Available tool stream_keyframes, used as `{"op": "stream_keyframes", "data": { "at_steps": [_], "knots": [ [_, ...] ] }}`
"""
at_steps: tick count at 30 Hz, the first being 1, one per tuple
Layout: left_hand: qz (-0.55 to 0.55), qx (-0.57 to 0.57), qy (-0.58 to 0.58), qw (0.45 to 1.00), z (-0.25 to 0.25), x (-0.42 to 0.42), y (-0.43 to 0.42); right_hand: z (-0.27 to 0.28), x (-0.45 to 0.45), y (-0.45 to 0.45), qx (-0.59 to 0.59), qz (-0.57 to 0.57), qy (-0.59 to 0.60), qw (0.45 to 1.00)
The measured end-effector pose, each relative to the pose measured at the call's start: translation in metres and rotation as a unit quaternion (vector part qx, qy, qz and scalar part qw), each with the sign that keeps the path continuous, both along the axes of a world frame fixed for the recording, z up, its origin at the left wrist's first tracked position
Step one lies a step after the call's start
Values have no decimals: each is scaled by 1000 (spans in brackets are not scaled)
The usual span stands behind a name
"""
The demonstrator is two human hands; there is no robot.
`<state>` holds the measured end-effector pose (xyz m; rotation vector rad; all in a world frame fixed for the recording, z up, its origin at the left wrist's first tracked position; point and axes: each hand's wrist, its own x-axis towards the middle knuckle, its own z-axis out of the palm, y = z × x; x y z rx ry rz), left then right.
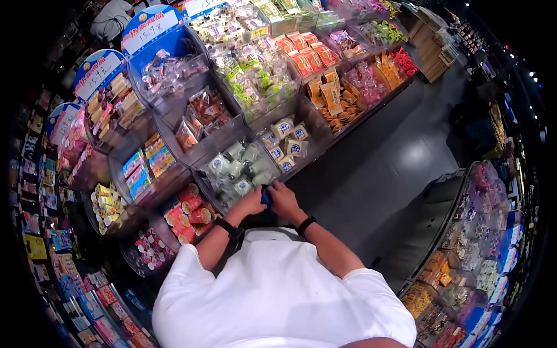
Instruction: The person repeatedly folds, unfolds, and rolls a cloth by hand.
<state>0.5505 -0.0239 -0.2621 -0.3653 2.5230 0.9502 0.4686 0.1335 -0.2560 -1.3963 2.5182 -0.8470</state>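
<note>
My left hand [249, 203] and my right hand [283, 200] are close together at the front of the candy display, fingers curled in. Between them shows a small dark blue thing [266, 198], gripped from both sides; most of it is hidden, and its kind cannot be made out. Just beyond my left hand is a clear bin of pale green wrapped pieces [239, 165]. To its right, past my right hand, lie white packets with blue round labels [284, 127]. Red packets [187, 211] fill a bin left of my left wrist.
Stepped bins of wrapped snacks rise ahead, with blue price signs [152, 29] at the back left. Orange-brown packets [332, 97] lie farther right. Dark floor [400, 151] runs along the display's right side. Another curved candy stand [464, 255] is at the right.
</note>
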Motion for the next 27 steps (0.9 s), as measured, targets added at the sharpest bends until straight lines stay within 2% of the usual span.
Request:
{"op": "stream_keyframes", "data": {
  "at_steps": [1,5,6,7,11,15,16,19,21,23,25,26,27],
  "knots": [
    [12,22,0,1000,9,-11,6,2,-10,9,-21,-11,5,1000],
    [98,38,170,980,16,-45,40,4,-43,18,-102,-141,-30,984],
    [135,56,192,971,16,-56,44,-2,-52,18,-107,-181,-69,975],
    [123,64,263,955,-5,-67,41,-10,-62,12,-119,-231,-96,961],
    [124,83,248,957,-16,-95,42,-25,-83,13,-92,-202,-92,971],
    [-27,26,284,958,-22,-92,47,-44,-110,29,-35,-118,-138,983],
    [-65,-4,285,956,-22,-89,49,-54,-114,33,35,-131,-146,980],
    [-155,-88,287,941,-26,-100,49,-55,-112,45,0,-128,-141,982],
    [-171,-142,301,927,-40,-119,57,-55,-118,51,-25,-147,-110,983],
    [-186,-190,310,913,-46,-140,69,-56,-138,55,2,-167,-110,980],
    [-180,-178,300,920,-63,-169,73,-52,-158,62,22,-186,-85,979],
    [-154,-161,327,918,-66,-178,78,-49,-166,64,-4,-199,-58,978],
    [-90,-109,309,940,-75,-189,82,-47,-174,66,-24,-201,-56,978]
  ]
}}
